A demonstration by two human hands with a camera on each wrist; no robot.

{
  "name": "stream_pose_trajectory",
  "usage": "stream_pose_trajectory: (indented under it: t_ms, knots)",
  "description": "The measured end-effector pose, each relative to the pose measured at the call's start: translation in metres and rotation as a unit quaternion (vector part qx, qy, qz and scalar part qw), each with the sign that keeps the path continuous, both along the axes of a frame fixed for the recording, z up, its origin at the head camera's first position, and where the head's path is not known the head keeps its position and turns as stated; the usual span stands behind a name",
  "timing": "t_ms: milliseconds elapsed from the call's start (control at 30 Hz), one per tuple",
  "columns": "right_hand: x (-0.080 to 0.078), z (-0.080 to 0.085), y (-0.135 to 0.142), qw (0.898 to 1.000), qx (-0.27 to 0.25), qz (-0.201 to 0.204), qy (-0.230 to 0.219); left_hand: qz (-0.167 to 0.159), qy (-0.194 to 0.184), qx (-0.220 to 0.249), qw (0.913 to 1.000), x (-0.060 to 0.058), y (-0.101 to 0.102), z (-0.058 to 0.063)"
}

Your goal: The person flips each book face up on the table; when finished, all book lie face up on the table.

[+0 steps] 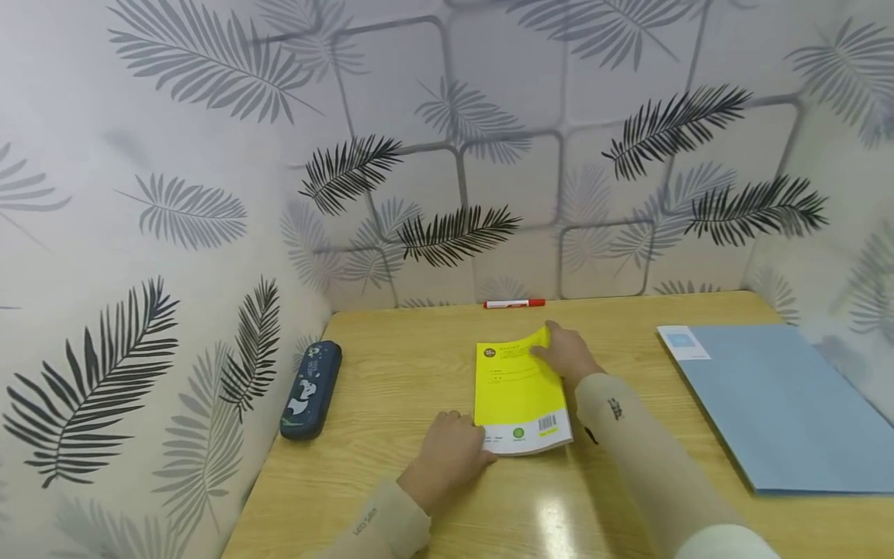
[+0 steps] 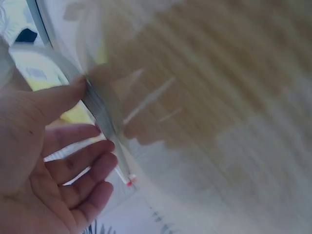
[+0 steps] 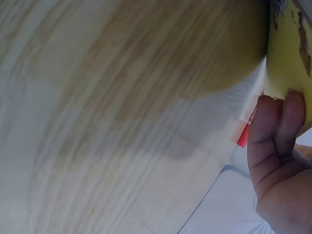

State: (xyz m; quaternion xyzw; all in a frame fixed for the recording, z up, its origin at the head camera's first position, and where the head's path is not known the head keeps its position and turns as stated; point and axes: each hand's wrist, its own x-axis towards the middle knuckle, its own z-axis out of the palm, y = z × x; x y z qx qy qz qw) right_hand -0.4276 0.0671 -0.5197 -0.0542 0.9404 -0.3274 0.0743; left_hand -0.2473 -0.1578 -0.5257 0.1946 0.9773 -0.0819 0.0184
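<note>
Nearest us, two beige sleeves (image 1: 649,458) reach over a wooden table (image 1: 391,357). On its right side we see a flat blue folder (image 1: 789,411) with a white label at its far left corner. Left of it, in the middle, lies the yellow book (image 1: 520,388): our right hand (image 1: 569,353) pinches its raised far right corner, our left hand (image 1: 450,450) grips its near left corner. Far left we find a dark pencil case (image 1: 310,392); beyond the book, a red-and-white marker (image 1: 513,303).

Dark panda case (image 1: 311,390), red marker (image 1: 514,303), blue folder (image 1: 789,411)
</note>
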Motion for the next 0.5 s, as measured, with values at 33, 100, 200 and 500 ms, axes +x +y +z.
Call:
stream_pose_trajectory:
  t_ms: [33,100,200,500]
  knots:
    - [-0.0003,-0.0002,-0.0001,1.000,-0.010,-0.001,0.002,0.000,0.002,-0.001,1.0000,0.0009,0.0015,-0.0009]
    - [-0.0008,0.0001,0.0002,0.999,-0.038,-0.007,-0.001,0.001,0.006,0.001,1.0000,0.0023,0.0046,-0.0024]
    - [-0.0008,0.0013,0.0010,0.998,-0.060,-0.013,-0.005,0.013,0.015,0.015,0.9997,0.0029,0.0082,-0.0040]
    - [0.0020,0.0059,0.0040,0.999,-0.034,-0.024,-0.019,-0.004,0.033,0.018,0.9993,0.0030,0.0090,-0.0046]
